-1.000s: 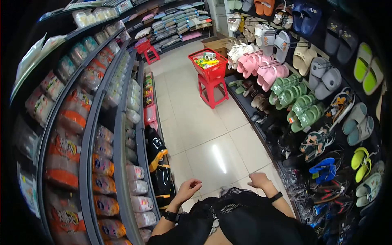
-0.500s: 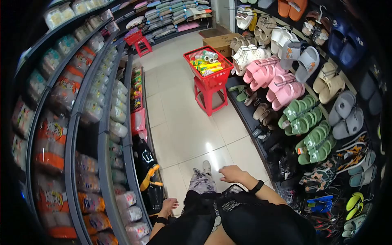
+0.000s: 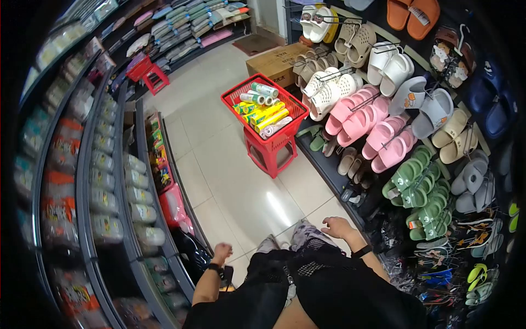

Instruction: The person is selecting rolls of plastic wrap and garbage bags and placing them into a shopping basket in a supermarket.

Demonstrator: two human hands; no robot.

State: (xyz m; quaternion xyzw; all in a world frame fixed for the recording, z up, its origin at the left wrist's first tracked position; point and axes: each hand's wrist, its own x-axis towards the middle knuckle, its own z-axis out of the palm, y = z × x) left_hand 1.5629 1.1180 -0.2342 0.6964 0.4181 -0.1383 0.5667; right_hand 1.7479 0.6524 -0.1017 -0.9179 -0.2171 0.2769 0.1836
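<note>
My left hand (image 3: 222, 254) hangs at my side near the left shelf, somewhat blurred, its fingers loosely bent with nothing seen in them. On the other side, my right hand (image 3: 338, 227) is held over the floor by my thigh; its fingers are apart and it holds nothing. Ahead of both hands, touched by neither, a red shopping basket (image 3: 282, 143) rests on a red plastic stool (image 3: 272, 159). Inside it lie long yellow boxes (image 3: 268, 113) and several white-and-green rolls (image 3: 264, 89).
Packaged goods (image 3: 103, 198) fill the curved shelves on the left. Slippers and clogs (image 3: 356, 123) hang along the right wall above a low ledge. A cardboard box (image 3: 279, 63) stands behind the basket. Farther back are another red stool (image 3: 155, 80) and folded textiles (image 3: 189, 30). Tiled floor (image 3: 219, 159) runs between.
The basket and stool appear nearer and farther left as the view moves forward and turns. My left hand has swung up and forward; my right hand appears farther right, its fingers less bent.
</note>
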